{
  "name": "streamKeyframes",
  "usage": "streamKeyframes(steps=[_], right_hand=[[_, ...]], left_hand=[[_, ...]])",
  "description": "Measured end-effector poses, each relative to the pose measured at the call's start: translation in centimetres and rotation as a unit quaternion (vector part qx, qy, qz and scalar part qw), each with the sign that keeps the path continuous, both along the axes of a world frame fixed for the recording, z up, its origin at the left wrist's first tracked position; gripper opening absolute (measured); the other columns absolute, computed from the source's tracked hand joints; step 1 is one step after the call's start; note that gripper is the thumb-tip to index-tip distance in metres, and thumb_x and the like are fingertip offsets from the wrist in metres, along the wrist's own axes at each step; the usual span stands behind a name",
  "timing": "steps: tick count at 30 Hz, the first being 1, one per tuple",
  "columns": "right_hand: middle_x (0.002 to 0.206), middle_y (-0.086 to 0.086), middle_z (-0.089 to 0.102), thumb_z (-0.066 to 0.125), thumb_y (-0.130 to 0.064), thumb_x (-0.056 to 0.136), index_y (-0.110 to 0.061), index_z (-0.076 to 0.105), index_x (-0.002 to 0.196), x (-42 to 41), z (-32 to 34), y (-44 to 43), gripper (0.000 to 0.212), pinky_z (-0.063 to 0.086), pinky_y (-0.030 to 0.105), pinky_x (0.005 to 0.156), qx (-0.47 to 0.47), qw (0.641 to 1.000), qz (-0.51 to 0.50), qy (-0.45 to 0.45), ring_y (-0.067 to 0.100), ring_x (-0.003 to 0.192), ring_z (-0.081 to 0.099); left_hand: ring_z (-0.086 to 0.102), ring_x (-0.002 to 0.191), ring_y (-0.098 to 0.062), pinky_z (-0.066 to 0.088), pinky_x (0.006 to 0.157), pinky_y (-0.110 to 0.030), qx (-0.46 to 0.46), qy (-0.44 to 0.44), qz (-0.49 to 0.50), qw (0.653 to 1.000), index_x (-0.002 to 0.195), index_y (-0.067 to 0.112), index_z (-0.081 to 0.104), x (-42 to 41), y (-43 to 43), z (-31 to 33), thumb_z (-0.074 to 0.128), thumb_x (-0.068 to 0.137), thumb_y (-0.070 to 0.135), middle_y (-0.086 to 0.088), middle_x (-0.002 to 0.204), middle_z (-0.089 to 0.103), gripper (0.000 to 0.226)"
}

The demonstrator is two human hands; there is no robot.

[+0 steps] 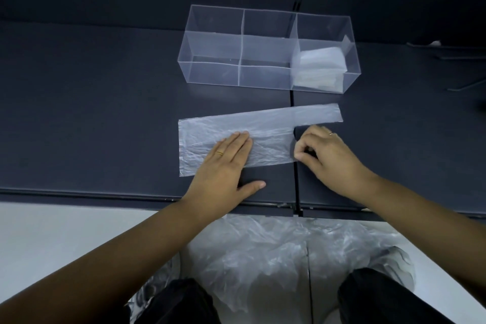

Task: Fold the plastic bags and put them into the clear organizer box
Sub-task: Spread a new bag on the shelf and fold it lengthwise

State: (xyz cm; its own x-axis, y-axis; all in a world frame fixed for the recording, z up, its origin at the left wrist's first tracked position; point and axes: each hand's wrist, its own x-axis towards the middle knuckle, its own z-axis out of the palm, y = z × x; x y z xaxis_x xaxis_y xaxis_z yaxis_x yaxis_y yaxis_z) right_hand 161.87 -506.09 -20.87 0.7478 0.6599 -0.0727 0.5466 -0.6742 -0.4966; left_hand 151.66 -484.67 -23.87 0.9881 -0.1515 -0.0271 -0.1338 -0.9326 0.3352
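Early stage.

- Box (210, 75) sits at the far side of the table (105, 113). Its right end compartment holds a few folded bags (320, 66); the other compartments look bare.
- One bag (263, 123) lies flat just in front of the box, apart from it, with one handle strip running right. It is narrowed lengthwise, I judge, but not yet folded down to size.
- Your left hand (223, 158) presses flat on the bag, fingers straight and together, thumb out on the table.
- Your right hand (326, 155) has its fingers curled, thumb and forefinger pinching the bag's right edge by the handle cut-out.
- A pile (276, 258) of loose bags waits on your lap, so most of the job is left.

Writing: none readable. No brand or label shows on bag or box.
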Motion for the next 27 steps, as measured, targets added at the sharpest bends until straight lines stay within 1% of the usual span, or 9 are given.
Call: streamKeyframes(steps=[3, 5, 7, 11, 15, 18, 21, 24, 27], right_hand=[[0.09, -0.012, 0.052, 0.058, -0.015, 0.092, -0.024, 0.057, 0.079, 0.4, 1.3, -0.9, 0.016, 0.04, 0.021, 0.081, 0.042, 0.995, -0.036, 0.083, 0.004, 0.085, 0.05], [0.09, -0.013, 0.052, 0.059, -0.017, 0.091, -0.029, 0.057, 0.079, 0.5, 1.9, -1.3, 0.018, 0.038, 0.015, 0.077, 0.051, 0.993, -0.048, 0.09, 0.001, 0.083, 0.051], [0.092, -0.013, 0.052, 0.067, -0.017, 0.086, -0.027, 0.061, 0.083, 0.3, 2.2, -1.1, 0.011, 0.039, 0.019, 0.082, 0.044, 0.997, -0.036, 0.052, 0.003, 0.086, 0.052], [0.105, -0.003, 0.054, 0.075, -0.024, 0.08, -0.018, 0.067, 0.1, -0.5, 0.5, 0.2, 0.023, 0.031, 0.028, 0.088, -0.057, 0.998, 0.024, -0.02, 0.016, 0.103, 0.049], [0.095, 0.0, 0.058, 0.067, -0.016, 0.087, -0.015, 0.067, 0.087, -0.5, -0.4, 1.1, 0.001, 0.03, 0.029, 0.082, -0.037, 0.997, 0.011, -0.066, 0.021, 0.096, 0.053], [0.093, -0.002, 0.055, 0.061, -0.014, 0.091, -0.015, 0.063, 0.085, 0.1, -0.7, 1.5, 0.007, 0.031, 0.028, 0.082, -0.07, 0.994, 0.043, -0.074, 0.02, 0.092, 0.051], [0.09, -0.011, 0.05, 0.056, -0.015, 0.094, -0.023, 0.057, 0.084, 1.0, 0.3, 1.2, 0.012, 0.034, 0.019, 0.082, -0.025, 0.998, 0.027, 0.052, 0.005, 0.084, 0.048], [0.091, -0.012, 0.051, 0.056, -0.018, 0.094, -0.03, 0.054, 0.081, 1.6, 1.7, 1.0, 0.018, 0.035, 0.01, 0.076, 0.026, 0.988, -0.005, 0.155, -0.004, 0.08, 0.049], [0.107, -0.012, 0.046, 0.063, -0.038, 0.085, -0.028, 0.052, 0.089, 1.1, 2.5, 1.1, 0.015, 0.026, 0.02, 0.091, -0.01, 0.999, -0.017, 0.027, -0.001, 0.095, 0.042]], left_hand=[[0.036, 0.14, -0.023, 0.021, 0.117, -0.034, 0.021, -0.044, 0.015, 0.999, 0.141, 0.002, 0.043, 0.4, -0.2, 0.2, 0.06, 0.092, 0.038, -0.01, 0.15, 0.038, 0.063], [0.058, 0.121, -0.029, 0.046, 0.102, -0.044, 0.042, -0.112, 0.014, 0.993, 0.122, -0.003, 0.062, 0.7, -0.2, -0.1, 0.074, 0.084, 0.017, -0.016, 0.131, 0.058, 0.045], [0.063, 0.112, -0.029, 0.054, 0.09, -0.044, 0.063, -0.158, 0.005, 0.985, 0.113, -0.002, 0.068, 0.8, 0.1, -0.6, 0.076, 0.08, 0.007, -0.016, 0.123, 0.064, 0.036], [0.063, 0.113, -0.028, 0.054, 0.09, -0.044, 0.05, -0.181, 0.006, 0.982, 0.113, -0.002, 0.068, 0.7, 0.3, -0.8, 0.077, 0.08, 0.012, -0.015, 0.123, 0.065, 0.037], [0.05, 0.129, -0.028, 0.041, 0.107, -0.045, 0.014, -0.109, 0.011, 0.994, 0.129, -0.001, 0.057, 0.0, 0.2, -0.5, 0.068, 0.086, 0.039, -0.014, 0.138, 0.053, 0.06], [0.045, 0.134, -0.025, 0.035, 0.112, -0.042, 0.007, -0.079, 0.016, 0.997, 0.133, 0.001, 0.054, -0.2, 0.3, -0.2, 0.063, 0.085, 0.049, -0.011, 0.142, 0.049, 0.069], [0.05, 0.13, -0.026, 0.039, 0.109, -0.042, -0.008, -0.083, 0.028, 0.996, 0.129, 0.001, 0.058, 0.0, 0.1, 0.0, 0.068, 0.085, 0.042, -0.011, 0.138, 0.054, 0.061], [0.062, 0.115, -0.028, 0.051, 0.095, -0.045, -0.003, -0.148, 0.022, 0.989, 0.117, 0.0, 0.067, 0.4, 0.3, -0.4, 0.074, 0.083, 0.016, -0.013, 0.125, 0.064, 0.038], [0.066, 0.108, -0.028, 0.055, 0.088, -0.043, 0.016, -0.195, 0.004, 0.981, 0.109, 0.001, 0.071, 0.7, 0.5, -0.6, 0.069, 0.084, 0.008, -0.013, 0.117, 0.068, 0.027]])
